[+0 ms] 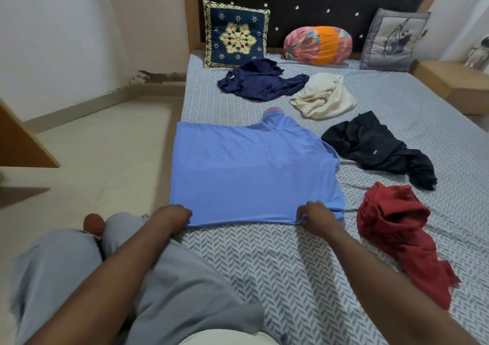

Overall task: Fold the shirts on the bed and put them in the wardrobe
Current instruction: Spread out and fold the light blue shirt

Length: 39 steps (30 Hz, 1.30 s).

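A light blue shirt (251,170) lies spread flat on the bed (264,265), collar pointing toward the headboard, its sleeves tucked in. My left hand (172,219) grips the near hem at its left corner. My right hand (316,216) pinches the same hem near its right corner. Crumpled on the bed lie a red shirt (397,228) at the right, a black shirt (375,146) beyond it, a cream shirt (324,96) and a navy shirt (260,81) farther back. No wardrobe is in view.
A navy patterned cushion (235,35), a pink and orange bolster (317,44) and a grey cushion (391,40) lean on the dark headboard. A wooden bedside table (455,82) stands at the right. Floor (105,159) runs along the bed's left side. A wooden panel (21,141) juts in at the far left.
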Each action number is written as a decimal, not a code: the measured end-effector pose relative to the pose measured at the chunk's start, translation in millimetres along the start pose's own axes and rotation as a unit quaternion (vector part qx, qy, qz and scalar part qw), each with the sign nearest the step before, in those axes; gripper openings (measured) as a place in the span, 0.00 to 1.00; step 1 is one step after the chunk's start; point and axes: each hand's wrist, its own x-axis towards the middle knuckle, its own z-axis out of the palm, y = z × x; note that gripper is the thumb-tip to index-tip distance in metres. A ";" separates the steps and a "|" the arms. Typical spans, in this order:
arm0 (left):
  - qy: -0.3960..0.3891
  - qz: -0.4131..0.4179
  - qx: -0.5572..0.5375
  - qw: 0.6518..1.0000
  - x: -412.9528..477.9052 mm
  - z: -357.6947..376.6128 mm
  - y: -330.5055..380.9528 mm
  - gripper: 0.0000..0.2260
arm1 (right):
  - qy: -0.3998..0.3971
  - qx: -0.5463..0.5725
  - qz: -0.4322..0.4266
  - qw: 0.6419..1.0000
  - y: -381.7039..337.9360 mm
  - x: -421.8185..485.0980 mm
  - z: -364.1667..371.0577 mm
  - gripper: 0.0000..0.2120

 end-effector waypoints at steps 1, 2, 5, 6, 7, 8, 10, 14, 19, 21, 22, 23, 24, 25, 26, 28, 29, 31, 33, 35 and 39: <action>-0.012 -0.003 -0.009 1.000 1.6 -2.6 -0.1 0.14 | -0.009 -0.002 0.005 1.000 0.0 3.4 -0.8 0.05; -0.021 -0.008 -0.022 1.000 1.9 -6.0 -0.9 0.14 | -0.014 0.002 0.013 1.000 0.0 8.3 -2.6 0.06; -0.025 -0.036 -0.075 0.996 1.0 -18.5 -7.0 0.14 | 0.043 0.062 0.059 0.995 2.0 21.3 -12.2 0.09; -0.019 -0.053 -0.113 0.992 3.2 -21.3 -14.2 0.14 | 0.067 0.084 0.068 0.992 0.7 26.6 -17.5 0.09; -0.003 -0.062 -0.154 0.986 7.9 -22.8 -23.7 0.14 | 0.085 0.099 0.073 0.989 -1.0 33.9 -21.7 0.09; 0.015 -0.072 -0.192 0.979 11.7 -25.2 -32.1 0.15 | 0.099 0.111 0.080 0.986 -3.6 40.0 -27.9 0.10; 0.064 -0.090 -0.270 0.956 21.1 -29.5 -49.9 0.14 | 0.114 0.127 0.099 0.980 -7.8 57.1 -40.6 0.10; 0.153 -0.131 -0.422 0.884 46.4 -40.9 -71.9 0.08 | 0.113 0.121 0.120 0.979 -12.0 98.6 -56.1 0.11; 0.199 -0.156 -0.492 0.833 82.4 -52.5 -87.2 0.10 | 0.096 0.099 0.148 0.979 -18.9 147.4 -63.8 0.10; 0.194 -0.160 -0.491 0.834 95.8 -53.4 -92.5 0.12 | 0.085 0.101 0.159 0.978 -19.7 160.8 -62.8 0.10; 0.193 -0.161 -0.484 0.838 101.1 -52.5 -94.4 0.13 | 0.078 0.103 0.163 0.978 -20.0 165.6 -62.0 0.09; 0.194 -0.162 -0.475 0.843 104.1 -51.6 -95.5 0.14 | 0.074 0.106 0.164 0.978 -20.1 169.2 -61.6 0.09; 0.196 -0.165 -0.470 0.845 108.0 -50.2 -96.3 0.14 | 0.071 0.109 0.164 0.978 -19.5 173.1 -60.8 0.09; 0.199 -0.170 -0.469 0.844 110.6 -48.8 -97.0 0.15 | 0.071 0.112 0.163 0.978 -18.4 176.6 -59.8 0.09; 0.199 -0.175 -0.470 0.842 112.0 -47.5 -96.6 0.15 | 0.071 0.115 0.163 0.977 -17.8 179.0 -59.0 0.09; 0.203 -0.186 -0.471 0.838 115.5 -44.0 -95.0 0.14 | 0.077 0.124 0.165 0.975 -15.3 184.4 -55.7 0.09; 0.213 -0.189 -0.465 0.838 116.4 -43.2 -92.8 0.15 | 0.083 0.127 0.165 0.975 -13.6 186.2 -53.4 0.08; 0.255 -0.190 -0.413 0.853 114.2 -42.8 -87.2 0.16 | 0.092 0.128 0.163 0.974 -12.9 185.8 -50.0 0.09; 0.321 -0.177 -0.312 0.876 109.8 -45.6 -72.7 0.20 | 0.099 0.135 0.163 0.972 -14.0 177.7 -49.9 0.15; 0.369 -0.132 -0.241 0.888 107.9 -52.7 -49.1 0.22 | 0.138 0.143 0.151 0.968 -19.6 161.7 -51.0 0.21; 0.254 0.023 -0.244 0.936 111.3 -68.8 24.0 0.26 | 0.088 0.083 0.112 0.986 -19.8 119.4 -42.6 0.29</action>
